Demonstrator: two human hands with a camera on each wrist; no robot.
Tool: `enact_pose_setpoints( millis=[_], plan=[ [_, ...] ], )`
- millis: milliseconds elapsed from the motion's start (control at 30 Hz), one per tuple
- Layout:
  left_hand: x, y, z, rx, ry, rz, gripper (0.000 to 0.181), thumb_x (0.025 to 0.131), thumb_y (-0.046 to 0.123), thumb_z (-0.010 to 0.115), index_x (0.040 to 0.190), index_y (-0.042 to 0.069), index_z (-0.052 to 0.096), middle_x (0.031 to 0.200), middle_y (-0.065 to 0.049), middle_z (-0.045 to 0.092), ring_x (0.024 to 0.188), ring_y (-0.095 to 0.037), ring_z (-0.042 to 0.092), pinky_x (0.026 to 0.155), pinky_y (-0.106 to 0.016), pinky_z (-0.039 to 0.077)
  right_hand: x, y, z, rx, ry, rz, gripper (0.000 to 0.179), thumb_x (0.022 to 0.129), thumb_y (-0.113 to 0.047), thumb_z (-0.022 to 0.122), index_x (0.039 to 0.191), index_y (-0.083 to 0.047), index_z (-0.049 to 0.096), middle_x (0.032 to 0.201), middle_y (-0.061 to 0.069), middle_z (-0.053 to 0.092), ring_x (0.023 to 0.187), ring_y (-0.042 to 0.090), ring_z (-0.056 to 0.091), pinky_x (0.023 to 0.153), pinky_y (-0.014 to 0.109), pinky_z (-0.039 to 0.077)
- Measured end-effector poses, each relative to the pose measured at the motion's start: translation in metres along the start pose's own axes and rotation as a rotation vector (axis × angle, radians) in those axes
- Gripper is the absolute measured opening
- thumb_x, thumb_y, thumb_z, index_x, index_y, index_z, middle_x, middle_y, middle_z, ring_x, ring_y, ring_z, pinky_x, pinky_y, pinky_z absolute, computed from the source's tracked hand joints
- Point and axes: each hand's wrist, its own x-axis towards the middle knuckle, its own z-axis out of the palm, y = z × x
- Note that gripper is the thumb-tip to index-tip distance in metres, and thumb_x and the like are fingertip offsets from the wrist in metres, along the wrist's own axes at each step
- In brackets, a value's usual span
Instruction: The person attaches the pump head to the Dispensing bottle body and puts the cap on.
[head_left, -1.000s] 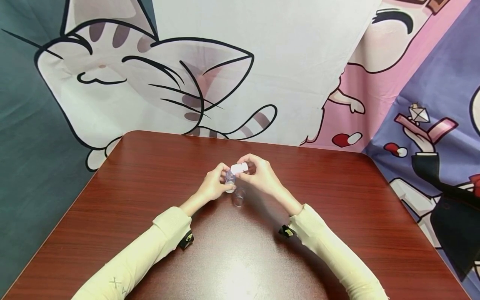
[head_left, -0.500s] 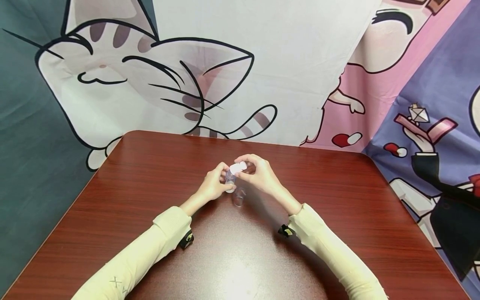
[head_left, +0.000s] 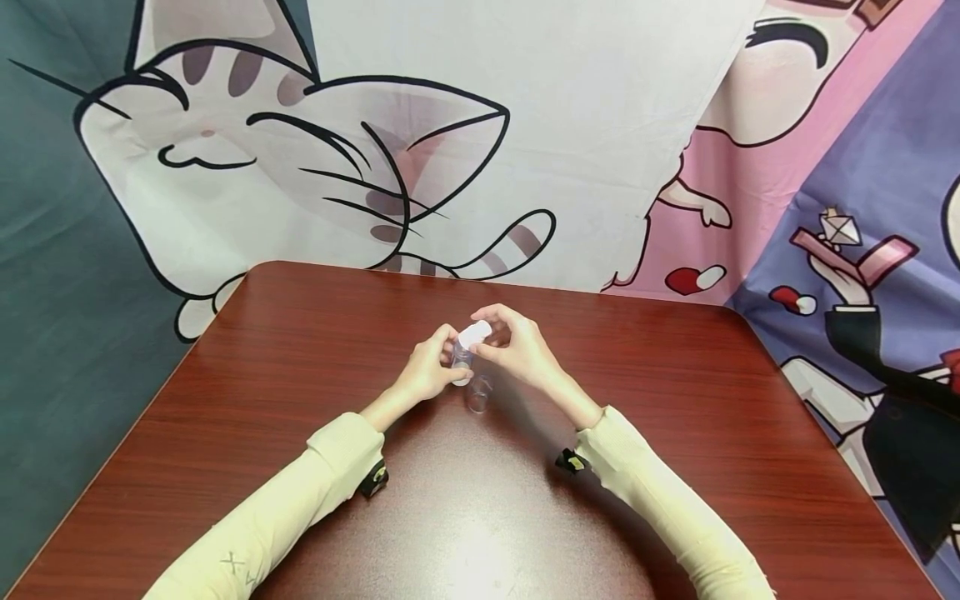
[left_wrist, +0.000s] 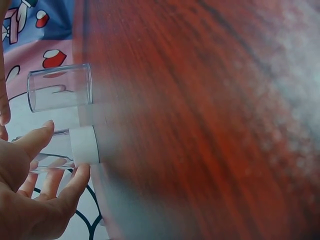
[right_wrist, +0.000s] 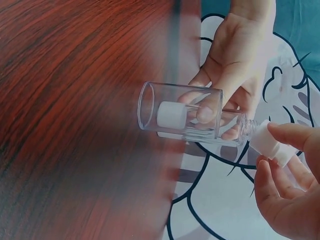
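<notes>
My left hand holds a small clear bottle upright, thumb and fingers on either side of its body. The bottle's white base shows at the table end in the left wrist view. Between the thumb and fingers of my right hand is a white pump head, pinched and tilted right at the bottle's threaded neck. A clear cylindrical cap stands on the table on the near side of the bottle, untouched by either hand.
The reddish-brown wooden table extends around both hands, with a bright glare patch near its front. Behind it hangs a cloth backdrop printed with cartoon figures.
The white pump head has shifted slightly left over the bottle's neck and changed its tilt as the right fingers moved. The left hand, bottle and clear cap stay in place.
</notes>
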Motion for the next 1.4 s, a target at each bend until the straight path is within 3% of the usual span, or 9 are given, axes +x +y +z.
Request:
enact_pose_setpoints(
  millis=[367,633,967,1133,1400],
  plan=[
    [0.0,-0.001,0.0,-0.001,-0.001,-0.006,0.042,0.075,0.007,0.08,0.103,0.006,0.048,0.095,-0.017,0.07,0.086,-0.029,0.068,0.076,-0.04,0.054,0.002,0.001,0.004,0.004,0.024,-0.01,0.042,0.078,-0.005,0.077,0.116,-0.008,0.06,0.109,0.011,0.068,0.082,0.022,0.068,0.073,0.027,0.057],
    [0.0,-0.001,0.001,-0.02,0.001,-0.014,0.043,0.075,0.006,0.08,0.104,0.006,0.049,0.095,-0.016,0.069,0.085,-0.028,0.069,0.076,-0.038,0.054,0.002,0.002,0.007,0.067,0.006,0.015,0.041,0.08,-0.002,0.074,0.118,-0.005,0.059,0.11,0.015,0.068,0.09,0.029,0.069,0.079,0.037,0.057],
    [0.0,-0.001,0.0,-0.001,-0.007,-0.03,0.043,0.075,0.006,0.08,0.106,0.007,0.049,0.097,-0.015,0.066,0.088,-0.028,0.067,0.078,-0.04,0.054,-0.007,-0.036,-0.001,0.05,-0.013,0.018,0.034,0.081,0.007,0.068,0.114,0.005,0.058,0.107,0.023,0.066,0.087,0.034,0.068,0.079,0.041,0.057],
    [0.0,-0.002,0.0,0.005,-0.004,-0.024,0.043,0.075,0.007,0.08,0.105,0.006,0.049,0.097,-0.015,0.066,0.088,-0.028,0.067,0.078,-0.04,0.053,-0.008,-0.04,-0.002,0.044,-0.022,0.004,0.034,0.081,0.007,0.067,0.114,0.005,0.058,0.103,0.024,0.067,0.085,0.033,0.068,0.078,0.037,0.058],
    [0.0,-0.002,0.001,0.009,0.0,-0.023,0.043,0.075,0.008,0.08,0.104,0.006,0.048,0.096,-0.016,0.066,0.087,-0.028,0.068,0.077,-0.04,0.053,-0.006,-0.038,-0.001,0.062,-0.045,0.012,0.034,0.082,0.006,0.068,0.115,0.005,0.059,0.101,0.025,0.067,0.087,0.035,0.068,0.08,0.042,0.057]
  ],
)
